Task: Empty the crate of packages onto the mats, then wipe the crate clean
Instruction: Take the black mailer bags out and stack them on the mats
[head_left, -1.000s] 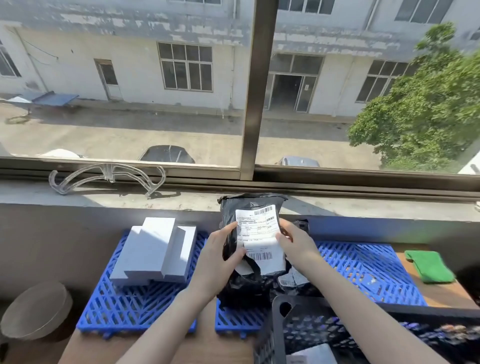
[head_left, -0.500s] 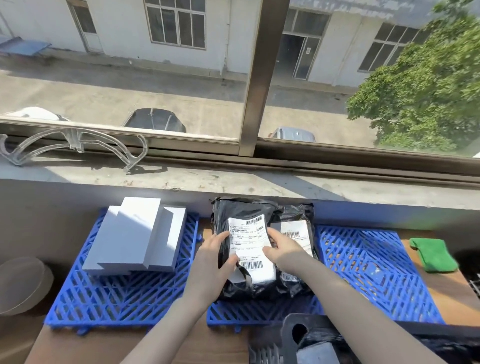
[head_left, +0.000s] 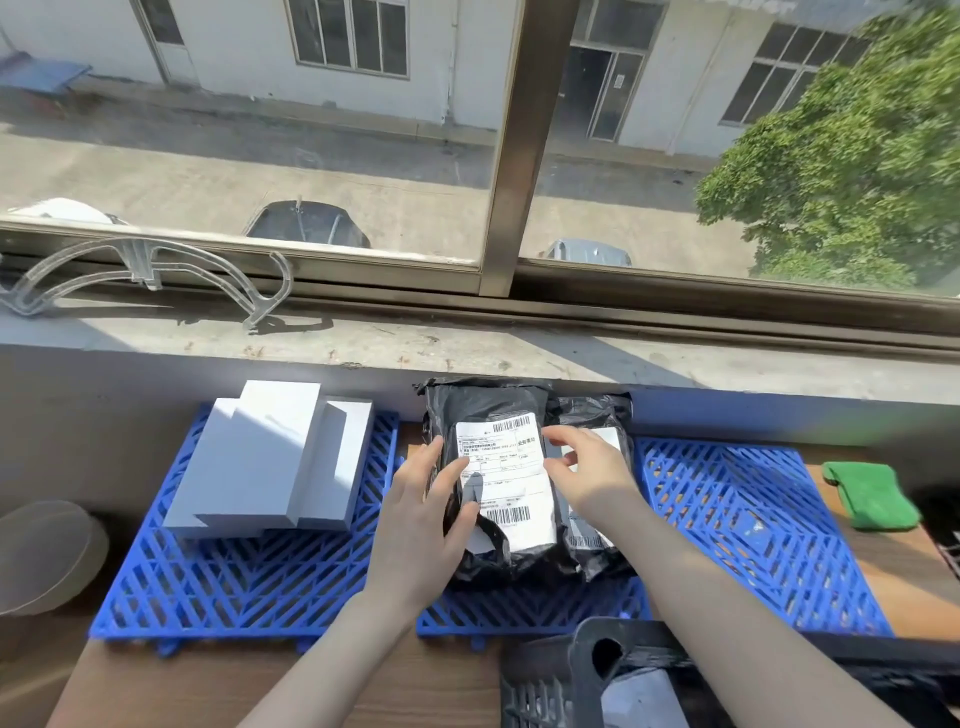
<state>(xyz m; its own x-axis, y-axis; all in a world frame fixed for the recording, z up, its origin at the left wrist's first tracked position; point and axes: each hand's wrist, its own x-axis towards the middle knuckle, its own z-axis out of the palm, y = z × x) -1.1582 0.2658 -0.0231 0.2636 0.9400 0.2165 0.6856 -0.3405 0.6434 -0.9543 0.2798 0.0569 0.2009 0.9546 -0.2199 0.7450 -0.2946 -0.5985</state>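
Nearest me, the black crate (head_left: 550, 680) sits at the table's front edge, under the right forearm. It isn't empty: at least one pale wrapped package (head_left: 641, 699) shows inside, though most of the interior is cut off.

Just beyond, both hands are on a black poly mailer (head_left: 488, 400) with a white shipping label, lying flat on the blue lattice mats (head_left: 234, 587). The left hand (head_left: 421, 519) lies along its left edge, fingers nearly straight, thumb across the label. The right hand (head_left: 587, 473) hovers at the label's right edge, fingers loosely bent, gripping nothing that I can see.

A second black mailer (head_left: 597, 410) lies touching it on the right, partly under that hand.

I'd say this is the emptying step, with a mailer just being settled. Next, a hand must go back into the crate for what remains.

Left of the mailers, white boxes (head_left: 270, 457) are stacked on the mat. A green cloth (head_left: 872, 493) waits at the far right for the wiping.
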